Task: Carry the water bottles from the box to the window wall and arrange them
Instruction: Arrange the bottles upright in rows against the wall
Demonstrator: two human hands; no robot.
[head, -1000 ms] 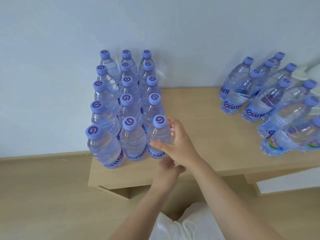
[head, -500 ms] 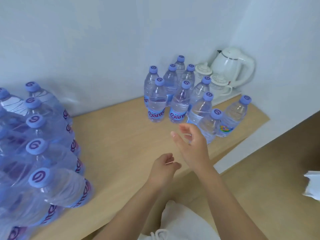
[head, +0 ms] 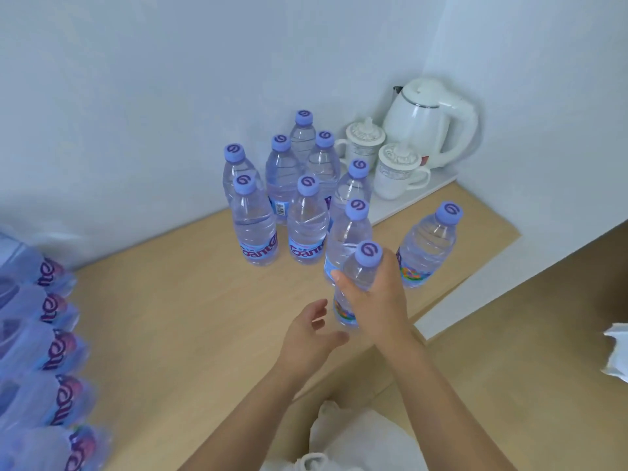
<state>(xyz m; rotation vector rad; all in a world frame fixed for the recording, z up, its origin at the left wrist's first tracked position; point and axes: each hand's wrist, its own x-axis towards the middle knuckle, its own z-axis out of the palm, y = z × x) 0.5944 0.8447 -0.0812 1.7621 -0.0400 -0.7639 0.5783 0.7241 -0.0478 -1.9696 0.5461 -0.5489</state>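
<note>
Right hand (head: 377, 300) grips a water bottle (head: 360, 277) beside upright bottles (head: 306, 226); left hand (head: 311, 338) loose, kettle (head: 428, 127) behind

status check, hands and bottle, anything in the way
Right hand grips front bottle below its cap. Left hand open beside it, holding nothing. Neighbouring bottle stands close behind; kettle well clear.

Ten clear plastic water bottles with purple caps (head: 307, 219) stand in the right-hand group on the light wooden desk (head: 176, 311); one of these is gripped by a hand. At least five more such bottles (head: 51, 348), blurred, show at the left edge. Two white lidded ceramic mugs (head: 397, 175) and one white electric kettle (head: 428, 124) sit in the corner. Two hands are visible.
</note>
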